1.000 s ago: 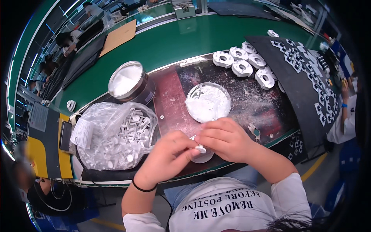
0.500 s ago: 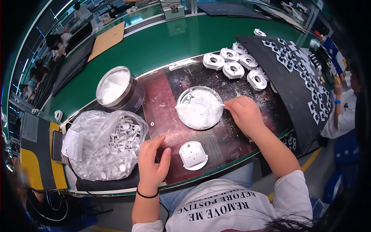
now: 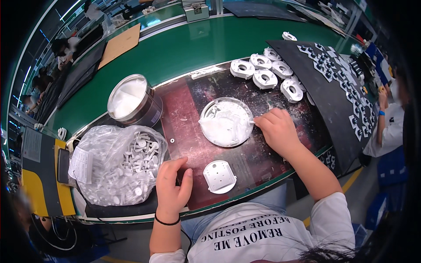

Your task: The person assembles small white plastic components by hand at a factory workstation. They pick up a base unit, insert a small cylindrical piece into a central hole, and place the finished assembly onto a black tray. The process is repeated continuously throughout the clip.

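Change vs. a second ago: hands were together over the plate, with a small white disc piece in the left fingers; now they're apart and the flat white plate (image 3: 219, 175) lies uncovered on the counter (image 3: 188, 131), near its front edge. Right hand (image 3: 277, 130) is at the right rim of the round dish (image 3: 213, 108), fingers pinched closed on a slim white piece (image 3: 252, 122); can't tell if its tip touches the white paste (image 3: 226, 127). Left hand (image 3: 173, 184) is beside the bag, thumb and forefinger spread, nothing visible in hold. Reads as attention shifting from plate to dish; hardly any change in the last half second.

Containers: dish holds paste, heaped toward the front, bottom showing at upper left. Metal tin (image 3: 149, 111), upper left, tilted, has white stuff (image 3: 129, 96) inside. Clear plastic bag (image 3: 101, 175) is open on its right, full of white pegs (image 3: 142, 153) with round heads. Loose ring (image 3: 172, 140) between bag and dish.
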Motion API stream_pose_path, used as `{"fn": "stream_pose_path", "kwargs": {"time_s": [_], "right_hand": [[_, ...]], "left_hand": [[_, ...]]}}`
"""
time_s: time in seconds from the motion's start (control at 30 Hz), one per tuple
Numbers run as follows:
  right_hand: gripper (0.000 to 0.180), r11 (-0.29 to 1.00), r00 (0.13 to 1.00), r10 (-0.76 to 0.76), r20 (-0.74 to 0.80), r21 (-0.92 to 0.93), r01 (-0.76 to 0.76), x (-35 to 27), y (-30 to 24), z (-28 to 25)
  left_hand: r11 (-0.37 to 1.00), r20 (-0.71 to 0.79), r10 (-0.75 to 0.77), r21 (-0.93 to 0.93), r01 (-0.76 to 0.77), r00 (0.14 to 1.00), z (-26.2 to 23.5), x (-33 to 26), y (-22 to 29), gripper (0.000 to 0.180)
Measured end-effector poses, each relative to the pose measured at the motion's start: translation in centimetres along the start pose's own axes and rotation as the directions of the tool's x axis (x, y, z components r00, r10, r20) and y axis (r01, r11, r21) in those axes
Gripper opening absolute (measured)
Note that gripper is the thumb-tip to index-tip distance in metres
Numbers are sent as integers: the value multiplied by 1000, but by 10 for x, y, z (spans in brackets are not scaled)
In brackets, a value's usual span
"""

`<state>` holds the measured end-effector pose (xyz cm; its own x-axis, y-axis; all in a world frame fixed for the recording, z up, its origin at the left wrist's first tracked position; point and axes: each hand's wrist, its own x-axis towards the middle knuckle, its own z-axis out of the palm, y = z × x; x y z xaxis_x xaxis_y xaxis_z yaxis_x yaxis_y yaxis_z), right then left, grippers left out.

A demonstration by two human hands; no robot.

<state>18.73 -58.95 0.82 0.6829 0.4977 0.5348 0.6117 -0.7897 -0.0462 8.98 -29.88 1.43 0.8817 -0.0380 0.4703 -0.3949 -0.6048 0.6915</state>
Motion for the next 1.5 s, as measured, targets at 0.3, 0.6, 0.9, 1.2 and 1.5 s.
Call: {"fn": "stream_pose_path", "kwargs": {"time_s": [0.3, 0.6, 0.9, 1.2, 1.5], "right_hand": [[8, 979, 991, 137, -1, 151, -136, -1, 0, 1], [22, -376, 671, 229, 705, 700, -607, -18, -39, -29], [22, 139, 840, 264, 473, 844, -519, -8, -102, 0], [18, 273, 854, 253, 454, 813, -514, 1, -109, 6], [16, 426, 933, 231, 275, 833, -351, -4, -110, 10]], "left_hand": [[1000, -19, 9, 2, -9, 1000, 1, 0, 0, 23], [1000, 48, 15, -11, -15, 999, -4, -3, 2, 26], [997, 230, 76, -32, -71, 970, 11, -17, 15, 97], [991, 251, 110, -101, -87, 962, 17, -19, 8, 104], [988, 237, 133, -109, -110, 962, 16, -18, 9, 104]]}}
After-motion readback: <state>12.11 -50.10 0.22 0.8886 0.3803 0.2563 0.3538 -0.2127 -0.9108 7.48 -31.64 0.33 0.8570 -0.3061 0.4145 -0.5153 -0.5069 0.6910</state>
